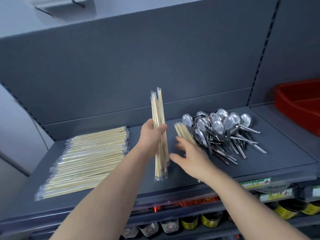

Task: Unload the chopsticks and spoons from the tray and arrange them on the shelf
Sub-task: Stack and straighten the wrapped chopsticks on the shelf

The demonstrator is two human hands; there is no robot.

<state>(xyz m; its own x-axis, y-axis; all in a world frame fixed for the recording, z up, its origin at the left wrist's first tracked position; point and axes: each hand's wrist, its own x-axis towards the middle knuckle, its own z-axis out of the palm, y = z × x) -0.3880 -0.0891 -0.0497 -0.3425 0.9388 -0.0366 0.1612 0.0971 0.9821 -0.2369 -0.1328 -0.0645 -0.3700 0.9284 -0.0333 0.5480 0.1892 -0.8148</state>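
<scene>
My left hand (152,134) grips a bundle of wrapped wooden chopsticks (160,146), held nearly upright above the dark grey shelf (190,179). My right hand (192,160) is spread with relaxed fingers over a second small bunch of chopsticks (183,133) lying on the shelf, its fingertips touching them. A wide flat layer of wrapped chopsticks (90,158) covers the shelf's left part. A heap of steel spoons (223,132) lies to the right. The red tray (299,103) stands at the far right, partly cut off.
The shelf's back panel (155,66) rises close behind. A lower shelf holds jars with yellow labels (211,219) and red packets (188,203). Price tags (256,183) line the front edge at the right. A slotted upright (259,66) separates the neighbouring bay.
</scene>
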